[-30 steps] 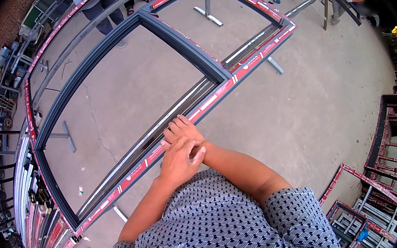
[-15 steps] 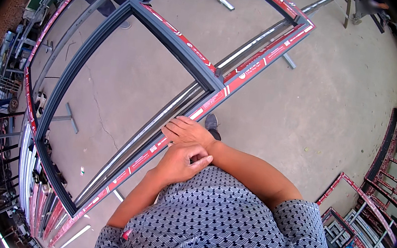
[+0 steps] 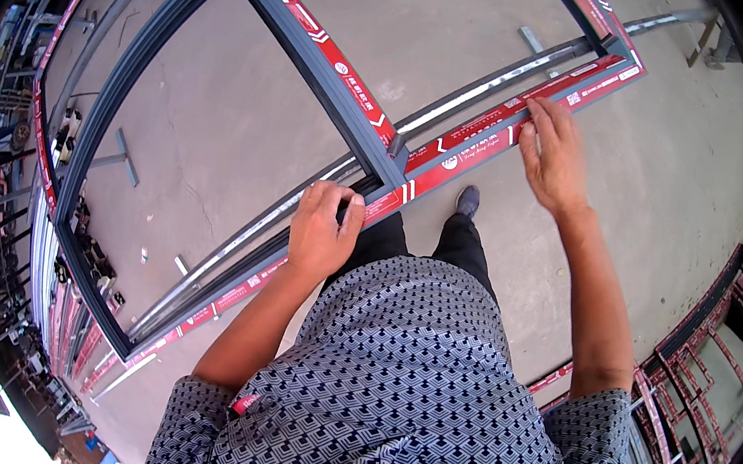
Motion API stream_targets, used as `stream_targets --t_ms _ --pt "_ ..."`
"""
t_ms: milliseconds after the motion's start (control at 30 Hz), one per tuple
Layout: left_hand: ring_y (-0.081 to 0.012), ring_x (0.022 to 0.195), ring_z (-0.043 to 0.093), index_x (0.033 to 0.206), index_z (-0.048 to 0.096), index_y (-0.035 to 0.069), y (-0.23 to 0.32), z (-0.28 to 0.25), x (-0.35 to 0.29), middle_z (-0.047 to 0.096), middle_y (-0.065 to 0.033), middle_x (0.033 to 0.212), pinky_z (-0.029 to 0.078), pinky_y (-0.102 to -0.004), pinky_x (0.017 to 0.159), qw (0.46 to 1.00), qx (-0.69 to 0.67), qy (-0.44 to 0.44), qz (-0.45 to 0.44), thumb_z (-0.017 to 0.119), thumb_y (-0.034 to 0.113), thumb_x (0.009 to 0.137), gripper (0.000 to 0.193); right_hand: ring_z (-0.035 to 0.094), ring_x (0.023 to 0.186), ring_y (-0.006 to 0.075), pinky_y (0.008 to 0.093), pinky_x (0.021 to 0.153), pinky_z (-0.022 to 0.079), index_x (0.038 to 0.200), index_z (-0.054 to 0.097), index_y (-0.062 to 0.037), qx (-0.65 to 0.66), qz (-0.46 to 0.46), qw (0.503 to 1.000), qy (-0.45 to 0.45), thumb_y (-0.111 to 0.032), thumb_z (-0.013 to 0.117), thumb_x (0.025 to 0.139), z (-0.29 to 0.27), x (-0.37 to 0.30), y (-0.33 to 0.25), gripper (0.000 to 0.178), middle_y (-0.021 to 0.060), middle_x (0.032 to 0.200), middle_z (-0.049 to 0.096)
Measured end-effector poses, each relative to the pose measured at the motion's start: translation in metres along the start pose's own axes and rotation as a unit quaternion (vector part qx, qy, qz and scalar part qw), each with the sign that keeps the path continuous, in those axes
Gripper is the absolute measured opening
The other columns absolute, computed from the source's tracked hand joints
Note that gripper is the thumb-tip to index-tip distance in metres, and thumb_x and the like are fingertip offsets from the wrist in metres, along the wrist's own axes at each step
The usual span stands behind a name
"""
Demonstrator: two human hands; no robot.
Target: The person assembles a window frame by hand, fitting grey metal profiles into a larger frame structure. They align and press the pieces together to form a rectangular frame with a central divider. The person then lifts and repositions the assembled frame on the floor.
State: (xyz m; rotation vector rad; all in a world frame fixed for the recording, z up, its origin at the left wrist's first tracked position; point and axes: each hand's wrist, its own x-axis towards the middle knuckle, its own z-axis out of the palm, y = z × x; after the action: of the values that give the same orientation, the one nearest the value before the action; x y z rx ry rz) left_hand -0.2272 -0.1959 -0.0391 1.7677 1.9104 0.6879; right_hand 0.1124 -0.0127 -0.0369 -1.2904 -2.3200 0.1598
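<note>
A large dark grey window frame (image 3: 469, 158), with red printed protective film along its rails, lies raised in front of me. A crossbar (image 3: 340, 71) divides it into two openings. My left hand (image 3: 323, 237) is closed over the near rail, left of where the crossbar joins, with its fingers curled across the inner edge. Farther right, my right hand (image 3: 556, 162) grips the same rail near the right corner, its fingers bent over the film and its thumb close to them. The undersides of both grips are hidden.
Metal support bars (image 3: 473, 82) run beneath the frame, and stand feet (image 3: 127, 158) rest on the concrete floor. Filmed frames (image 3: 696, 383) are stacked at the right. Long profiles (image 3: 45, 285) lie at the left. My shoe (image 3: 468, 200) shows beyond the near rail.
My hands were together by my body; they have parted onto the near rail, the right one reaching far right. My view has shifted, and the person at far left is mostly out of it.
</note>
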Motion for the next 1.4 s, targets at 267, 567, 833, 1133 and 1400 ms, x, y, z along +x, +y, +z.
stream_targets --t_ms 267,567,833,1133,1400 --pt "-0.0389 0.099 0.071 0.103 0.072 0.004 0.016 0.024 0.009 0.073 -0.0140 0.103 0.058 -0.0504 0.085 0.985 0.097 0.078 -0.122 0.065 0.024 0.106 0.022 0.069 0.106 0.0382 0.0511 0.099 0.054 0.101 0.076 -0.0015 -0.029 -0.109 0.962 -0.248 -0.030 0.053 0.112 0.005 0.082 0.086 0.038 0.0160 0.108 0.073" --pt "-0.0372 0.082 0.073 0.093 0.074 0.008 0.019 0.028 0.002 0.075 -0.0127 0.091 0.060 -0.0488 0.071 0.971 0.152 0.077 -0.165 0.065 0.020 0.098 0.016 0.069 0.091 0.0358 0.0490 0.081 0.058 0.088 0.073 -0.0044 0.026 -0.175 0.951 -0.254 -0.028 0.057 0.107 0.008 0.090 0.085 0.034 0.0131 0.089 0.069" --pt "-0.0376 0.083 0.073 0.095 0.074 0.006 0.022 0.021 0.012 0.076 -0.0138 0.093 0.060 -0.0474 0.072 0.972 0.124 0.015 -0.201 0.062 0.014 0.097 0.015 0.066 0.083 0.0370 0.0484 0.073 0.056 0.089 0.069 -0.0033 0.013 -0.196 0.942 -0.273 -0.022 0.061 0.101 0.011 0.099 0.088 0.024 0.0139 0.086 0.067" --pt "-0.0410 0.081 0.070 0.095 0.073 0.002 0.019 0.022 0.012 0.073 -0.0181 0.091 0.058 -0.0497 0.072 0.982 0.097 0.035 -0.158 0.065 0.010 0.090 0.012 0.065 0.076 0.0326 0.0464 0.069 0.055 0.081 0.066 -0.0090 0.042 -0.190 0.946 -0.260 -0.021 0.069 0.091 0.015 0.105 0.089 0.016 0.0101 0.079 0.062" --pt "-0.0420 0.078 0.068 0.098 0.071 0.000 0.016 0.019 0.015 0.071 -0.0189 0.090 0.055 -0.0509 0.069 0.986 0.085 0.010 -0.145 0.060 0.010 0.092 0.016 0.064 0.075 0.0316 0.0442 0.071 0.055 0.078 0.065 -0.0080 0.036 -0.183 0.942 -0.280 -0.028 0.067 0.093 0.012 0.109 0.090 0.024 0.0103 0.076 0.060"
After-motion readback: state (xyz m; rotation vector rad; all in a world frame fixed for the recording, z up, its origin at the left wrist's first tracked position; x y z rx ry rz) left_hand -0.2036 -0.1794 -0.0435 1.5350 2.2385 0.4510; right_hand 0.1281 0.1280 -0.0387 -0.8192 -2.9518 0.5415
